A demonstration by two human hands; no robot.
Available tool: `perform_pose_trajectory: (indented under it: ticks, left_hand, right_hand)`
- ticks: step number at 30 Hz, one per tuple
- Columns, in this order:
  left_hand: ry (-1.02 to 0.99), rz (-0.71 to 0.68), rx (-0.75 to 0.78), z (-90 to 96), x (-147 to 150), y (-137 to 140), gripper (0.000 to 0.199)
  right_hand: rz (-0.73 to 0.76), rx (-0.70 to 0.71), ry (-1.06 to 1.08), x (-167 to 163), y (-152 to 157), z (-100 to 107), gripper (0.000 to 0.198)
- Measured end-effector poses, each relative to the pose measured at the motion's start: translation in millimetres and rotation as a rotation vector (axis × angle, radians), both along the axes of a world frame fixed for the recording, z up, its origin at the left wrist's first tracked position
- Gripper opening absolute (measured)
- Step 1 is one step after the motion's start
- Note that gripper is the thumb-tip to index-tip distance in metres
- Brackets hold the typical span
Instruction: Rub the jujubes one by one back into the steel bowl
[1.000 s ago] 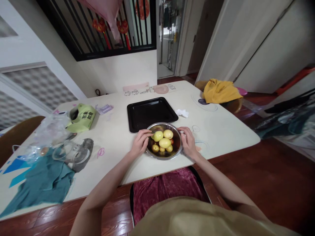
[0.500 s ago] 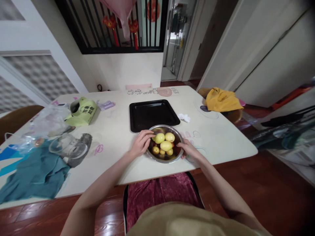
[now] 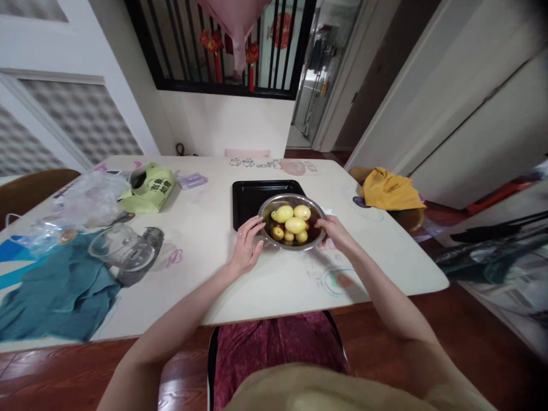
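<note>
A shiny metal bowl (image 3: 294, 198) with several smooth yellow pieces of produce (image 3: 295, 225), larger on top and smaller in front, is raised off the table. I cannot tell whether they are potatoes or fruit. My left hand (image 3: 247, 244) is at the bowl's left rim, fingertips on the edge and thumb lower against its side. On the opposite side, my right hand (image 3: 336, 233) grips the rim, thumb on top and fingers beneath. The black baking tray (image 3: 246, 200) lies flat behind; the bowl hides its front right part.
On the table's left are a teal cloth (image 3: 60, 291), a clear plastic container (image 3: 122, 248), clear plastic bags (image 3: 96, 197) and a green paper box (image 3: 152, 185). A purple wrapper (image 3: 192, 181) lies beyond. A yellow cloth (image 3: 391, 189) drapes over a chair at right.
The bowl has come up off the table and moved away from me, now overlapping the tray's front right. Both hands have moved along with it. My view has shifted slightly.
</note>
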State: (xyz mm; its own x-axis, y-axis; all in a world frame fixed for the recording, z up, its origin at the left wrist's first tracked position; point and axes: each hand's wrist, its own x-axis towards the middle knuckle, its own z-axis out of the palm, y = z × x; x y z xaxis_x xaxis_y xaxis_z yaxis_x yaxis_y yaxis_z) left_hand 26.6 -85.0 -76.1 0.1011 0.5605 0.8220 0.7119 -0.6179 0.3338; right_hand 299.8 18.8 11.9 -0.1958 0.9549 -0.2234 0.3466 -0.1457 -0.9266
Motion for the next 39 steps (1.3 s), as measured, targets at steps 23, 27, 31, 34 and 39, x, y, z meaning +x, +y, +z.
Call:
perform_pose_trajectory:
  ticks: [23,27,31,34,39]
  left_hand:
    - [0.028,0.016,-0.434,-11.3,-12.8,14.4,0.063]
    - [0.122,0.027,-0.495,-9.1,-14.1,15.0,0.062]
    - [0.203,0.041,-0.507,-9.5,-14.6,16.3,0.061]
    - [0.259,0.055,-0.507,-11.0,-14.3,17.0,0.06]
    - [0.303,0.074,-0.486,-13.5,-14.2,17.4,0.06]
  right_hand:
    - [0.086,0.384,-0.495,-80.0,89.8,28.4,0.023]
    - [0.089,0.452,-0.62,-85.6,88.9,35.0,0.027]
    - [0.061,0.614,-0.836,-90.6,92.6,40.9,0.031]
    - [0.055,0.685,-0.888,-92.5,95.6,43.6,0.036]
    - [0.071,0.699,-0.878,-93.1,97.5,50.2,0.044]
